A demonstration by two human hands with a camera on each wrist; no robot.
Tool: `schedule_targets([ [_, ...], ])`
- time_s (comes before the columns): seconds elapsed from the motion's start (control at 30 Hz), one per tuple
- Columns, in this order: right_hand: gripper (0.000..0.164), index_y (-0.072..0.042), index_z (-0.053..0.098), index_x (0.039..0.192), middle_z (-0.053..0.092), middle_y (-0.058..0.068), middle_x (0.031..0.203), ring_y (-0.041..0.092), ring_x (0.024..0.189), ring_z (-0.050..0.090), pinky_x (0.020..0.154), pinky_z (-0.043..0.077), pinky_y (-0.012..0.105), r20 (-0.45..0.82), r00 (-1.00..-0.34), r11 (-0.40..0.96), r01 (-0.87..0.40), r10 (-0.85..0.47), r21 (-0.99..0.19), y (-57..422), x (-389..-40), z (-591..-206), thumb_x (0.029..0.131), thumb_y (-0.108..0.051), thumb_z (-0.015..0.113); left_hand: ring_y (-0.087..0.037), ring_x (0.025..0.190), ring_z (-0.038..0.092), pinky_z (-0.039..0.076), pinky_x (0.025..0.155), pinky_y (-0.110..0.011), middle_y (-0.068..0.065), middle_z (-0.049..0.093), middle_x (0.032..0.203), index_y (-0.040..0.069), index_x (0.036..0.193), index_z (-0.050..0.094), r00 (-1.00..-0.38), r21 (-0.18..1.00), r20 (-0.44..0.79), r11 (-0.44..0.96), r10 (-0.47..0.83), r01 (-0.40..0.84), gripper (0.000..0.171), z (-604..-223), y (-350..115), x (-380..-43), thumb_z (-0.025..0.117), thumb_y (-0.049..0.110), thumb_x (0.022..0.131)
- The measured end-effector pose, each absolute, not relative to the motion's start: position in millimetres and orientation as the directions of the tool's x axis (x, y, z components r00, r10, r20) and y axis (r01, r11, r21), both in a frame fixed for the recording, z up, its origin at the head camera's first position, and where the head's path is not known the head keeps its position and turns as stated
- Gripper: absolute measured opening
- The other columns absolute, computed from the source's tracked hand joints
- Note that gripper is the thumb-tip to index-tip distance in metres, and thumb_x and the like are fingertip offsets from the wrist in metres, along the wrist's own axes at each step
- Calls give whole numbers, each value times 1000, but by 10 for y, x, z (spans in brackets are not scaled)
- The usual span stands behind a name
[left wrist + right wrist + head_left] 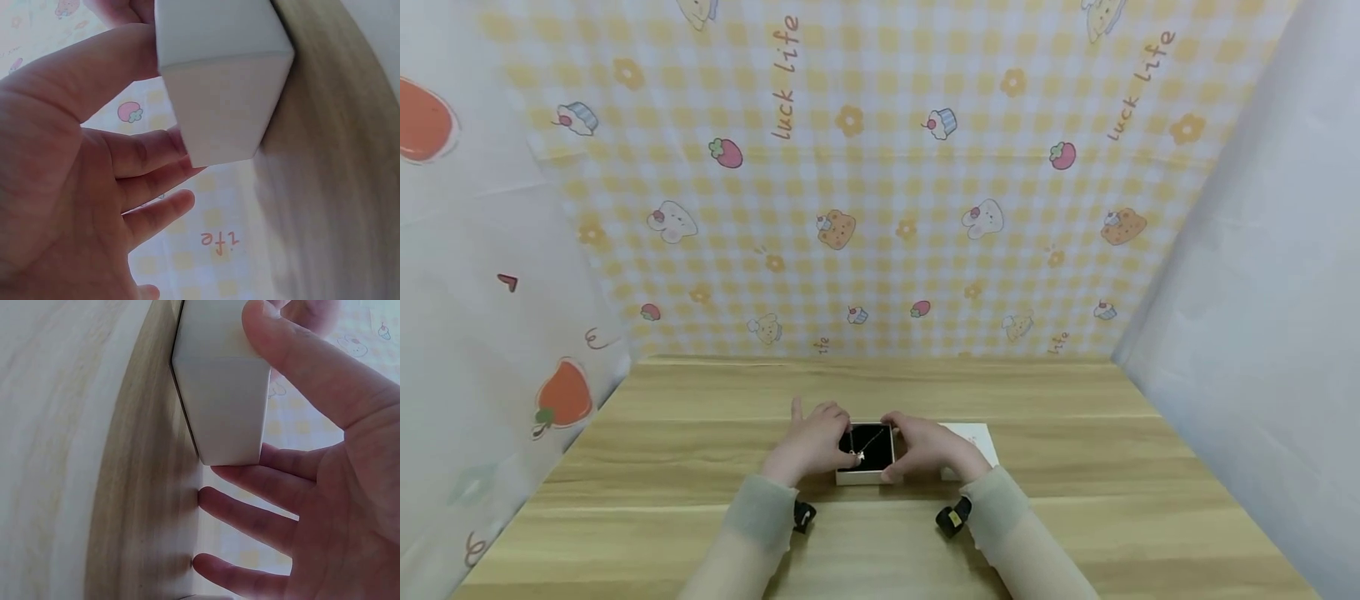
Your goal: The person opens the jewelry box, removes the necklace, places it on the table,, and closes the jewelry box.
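White walls and a black lining mark the open jewelry box (862,478), which sits on the wood-grain table (880,550) between the two hands. Inside lies a necklace, its thin chain (874,439) running in a V down to a small shiny pendant (860,457). The right hand (931,446) holds the box's right end, thumb on the near corner and forefinger at the far one, opened just to the width between them; its other fingers spread loosely. The left hand (811,442) spans the left end, fingertips at the far corner and thumb over the opening beside the pendant; whether it grips the box or only touches it, I cannot tell. Partly hidden behind the right hand and wrist is a white lid (977,437) bearing faint reddish print, too small to read. On the yellow-checked backdrop cloth (887,183), "luck life" runs upward in brown lettering at upper left and again at upper right, with "life" repeated lower down near the table. The left wrist view catches the letters "ife" upside down.
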State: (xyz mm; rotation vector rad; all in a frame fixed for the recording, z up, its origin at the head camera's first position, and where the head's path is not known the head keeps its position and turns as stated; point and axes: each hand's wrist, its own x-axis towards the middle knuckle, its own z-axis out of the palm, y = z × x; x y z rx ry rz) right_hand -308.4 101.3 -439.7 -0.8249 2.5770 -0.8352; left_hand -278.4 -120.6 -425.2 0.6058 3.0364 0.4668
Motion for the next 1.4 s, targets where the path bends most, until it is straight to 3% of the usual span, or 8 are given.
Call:
schedule_targets([
  [0.23,84,-10,44,139,59,4,125,19,110,55,97,40,45,-105,-776,638,-424,-622,-643,1026,-3075,-4428,72,-35,86,-30,126,45,-5,104,-69,-6,60,121,12,103,65,-920,284,36,879,390,384,44,-4246,-1201,-2769,80,42,75],
  [0.6,80,-17,45,137,59,1,125,19,112,55,96,41,44,-106,-782,650,-424,-614,-631,1044,-3075,-4415,71,-38,85,-27,120,50,-3,106,-69,-3,62,111,10,106,66,-921,295,51,875,387,384,41,-4185,-1197,-2749,78,37,78],
  [0.93,78,-18,46,136,59,-3,120,14,104,55,93,43,41,-101,-781,649,-431,-616,-627,1019,-3087,-4395,71,-38,85,-27,119,50,1,107,-67,-3,63,109,11,104,66,-921,299,46,875,386,382,37,-4106,-1214,-2731,78,35,79],
  [1.17,79,-18,46,136,59,-1,122,17,109,56,94,43,43,-97,-780,647,-435,-618,-626,1019,-3109,-4396,71,-39,85,-26,108,56,4,106,-69,-2,66,103,10,102,67,-915,380,79,837,396,395,31,-4094,-1256,-2756,78,28,79],
  [1.4,82,-16,44,139,58,3,127,21,115,54,97,42,44,-103,-782,652,-431,-615,-624,1032,-3119,-4399,72,-40,85,-26,111,57,2,107,-67,-1,67,111,9,110,66,-913,475,93,788,397,391,34,-4104,-1307,-2803,78,19,80],
])
